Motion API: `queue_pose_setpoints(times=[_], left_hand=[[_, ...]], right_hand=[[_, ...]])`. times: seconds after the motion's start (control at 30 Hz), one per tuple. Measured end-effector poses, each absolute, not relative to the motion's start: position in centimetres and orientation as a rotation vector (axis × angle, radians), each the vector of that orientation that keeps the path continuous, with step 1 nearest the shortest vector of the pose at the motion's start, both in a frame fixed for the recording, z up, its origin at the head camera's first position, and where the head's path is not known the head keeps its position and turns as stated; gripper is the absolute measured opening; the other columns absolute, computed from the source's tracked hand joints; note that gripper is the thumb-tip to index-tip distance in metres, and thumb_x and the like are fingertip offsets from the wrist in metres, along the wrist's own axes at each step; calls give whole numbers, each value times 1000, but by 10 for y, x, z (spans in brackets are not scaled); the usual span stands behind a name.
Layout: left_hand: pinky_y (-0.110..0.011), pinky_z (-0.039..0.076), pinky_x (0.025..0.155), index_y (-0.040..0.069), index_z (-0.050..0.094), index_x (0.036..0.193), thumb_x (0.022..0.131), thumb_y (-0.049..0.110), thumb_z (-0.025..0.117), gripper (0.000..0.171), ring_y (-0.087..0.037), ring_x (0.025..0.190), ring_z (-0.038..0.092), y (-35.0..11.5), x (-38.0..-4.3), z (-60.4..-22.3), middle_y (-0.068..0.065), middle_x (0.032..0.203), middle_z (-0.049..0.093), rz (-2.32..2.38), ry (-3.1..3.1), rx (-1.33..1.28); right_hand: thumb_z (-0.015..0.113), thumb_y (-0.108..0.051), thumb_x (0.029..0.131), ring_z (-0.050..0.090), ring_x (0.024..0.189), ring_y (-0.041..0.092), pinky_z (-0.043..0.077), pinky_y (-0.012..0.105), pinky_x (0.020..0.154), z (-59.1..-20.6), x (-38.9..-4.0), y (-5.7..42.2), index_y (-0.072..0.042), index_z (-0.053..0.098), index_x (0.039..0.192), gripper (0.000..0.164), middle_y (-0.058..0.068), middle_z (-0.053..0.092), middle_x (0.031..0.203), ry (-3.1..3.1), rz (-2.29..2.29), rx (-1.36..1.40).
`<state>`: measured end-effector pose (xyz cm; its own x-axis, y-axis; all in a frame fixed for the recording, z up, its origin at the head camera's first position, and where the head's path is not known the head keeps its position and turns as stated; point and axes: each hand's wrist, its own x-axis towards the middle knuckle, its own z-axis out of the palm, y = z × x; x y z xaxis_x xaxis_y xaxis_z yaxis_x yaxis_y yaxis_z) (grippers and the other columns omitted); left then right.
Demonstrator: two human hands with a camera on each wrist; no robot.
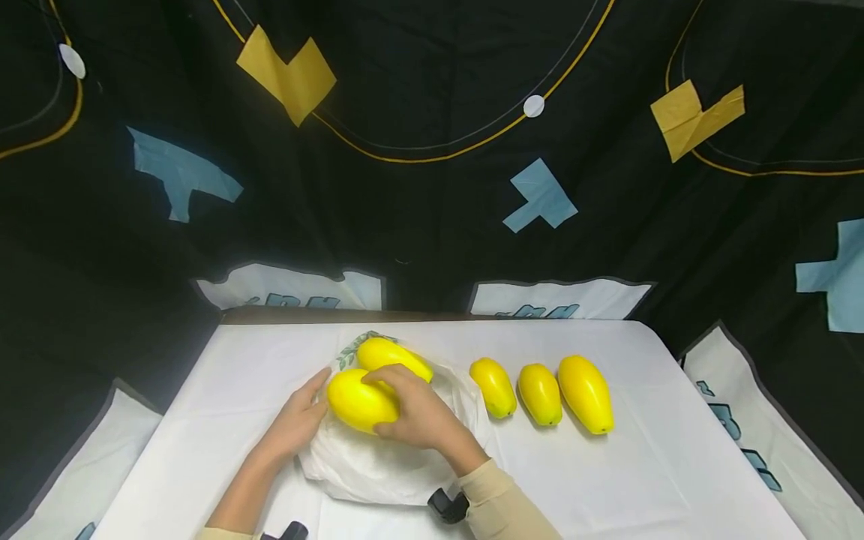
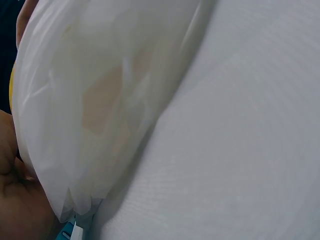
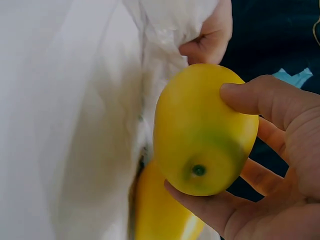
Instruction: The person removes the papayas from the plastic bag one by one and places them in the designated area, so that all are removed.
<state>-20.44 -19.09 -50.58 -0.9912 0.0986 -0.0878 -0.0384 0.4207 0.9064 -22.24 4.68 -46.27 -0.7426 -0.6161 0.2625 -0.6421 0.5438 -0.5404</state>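
Observation:
My right hand (image 1: 424,412) grips a yellow papaya (image 1: 358,401) over the mouth of a white plastic bag (image 1: 378,476). In the right wrist view thumb and fingers wrap around this papaya (image 3: 200,125), its greenish end with a small dark spot facing the camera. Another papaya (image 1: 385,352) lies at the bag's opening, just behind the held one. On the left side, my left hand (image 1: 298,421) holds the bag's rim, and its curled fingers show in the right wrist view. The left wrist view is mostly filled by the thin, see-through bag (image 2: 100,150).
Three more papayas, a left one (image 1: 494,388), a middle one (image 1: 540,394) and a large one (image 1: 586,394), lie in a row right of the bag on the white table (image 1: 648,480). A black cloth (image 1: 418,225) with tape pieces hangs behind the table.

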Motion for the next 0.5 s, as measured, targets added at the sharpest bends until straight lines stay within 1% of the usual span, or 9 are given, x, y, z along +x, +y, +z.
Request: queue_pose_setpoints(times=[0.13, 0.33, 0.5], left_hand=[[-57, 8, 117, 3, 19, 155, 94, 1, 38, 64, -39, 146, 10, -192, -204, -506, -19, 159, 17, 1608, 2560, 75], [-57, 8, 117, 3, 18, 155, 94, 1, 37, 64, -39, 146, 10, -192, -204, -505, -19, 160, 16, 1599, 2562, 85], [-56, 8, 118, 3, 17, 155, 93, 1, 37, 65, -39, 146, 9, -192, -204, -504, -19, 160, 16, 1597, 2559, 80]], right_hand=[[85, -17, 71, 46, 125, 8, 41, 33, 107, -455, -220, 54, -25, 55, 130, 67, -13, 53, 132, -2718, 1007, 1075], [84, -16, 71, 46, 125, 9, 41, 35, 107, -443, -216, 68, -26, 55, 130, 67, -12, 52, 132, -2693, 1058, 1028], [84, -16, 71, 47, 125, 12, 44, 37, 104, -435, -212, 82, -28, 54, 131, 69, -10, 50, 135, -2673, 1109, 976]])
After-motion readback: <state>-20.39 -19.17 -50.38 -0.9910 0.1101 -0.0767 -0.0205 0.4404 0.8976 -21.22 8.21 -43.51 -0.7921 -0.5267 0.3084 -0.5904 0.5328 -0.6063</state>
